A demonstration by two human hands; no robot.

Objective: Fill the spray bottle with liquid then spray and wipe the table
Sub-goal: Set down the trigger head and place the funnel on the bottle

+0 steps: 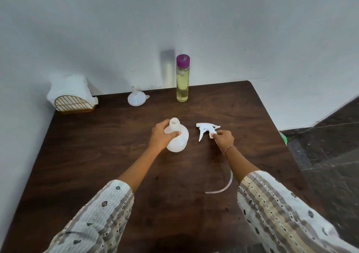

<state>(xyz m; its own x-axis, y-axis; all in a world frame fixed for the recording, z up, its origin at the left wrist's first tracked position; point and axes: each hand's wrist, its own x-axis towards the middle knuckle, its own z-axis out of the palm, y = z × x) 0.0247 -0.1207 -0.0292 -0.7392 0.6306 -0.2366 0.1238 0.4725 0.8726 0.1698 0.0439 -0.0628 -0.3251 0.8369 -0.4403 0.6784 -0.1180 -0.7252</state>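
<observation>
- Standing upright just above the centre of the frame, the white spray bottle (177,136) is resting on the dark wooden table (97,146) with its neck open and uncapped.
- The left hand (162,136) is gripping this bottle from its left side, fingers and thumb curling round the shoulder just below the neck.
- The right hand (224,139) is pinching the white trigger spray head (206,131), which is lying just right of the bottle and apart from it; its thin dip tube (223,187) is curving down toward the lower middle of the frame, partly hidden behind the right forearm.
- Toward the upper middle, near the table's far edge, a tall clear bottle (182,81) of pale yellow liquid is standing with its purple cap on.
- A white funnel (136,97) is sitting mouth-down to the left of that tall bottle, spout pointing up.
- At the left of the frame, a gold wire holder (74,104) is carrying white tissues (70,86) at the table's far corner.
- No brand, label or writing is showing legibly on any item.
- Patterned striped sleeves (281,210) are covering both forearms along the bottom of the frame.
</observation>
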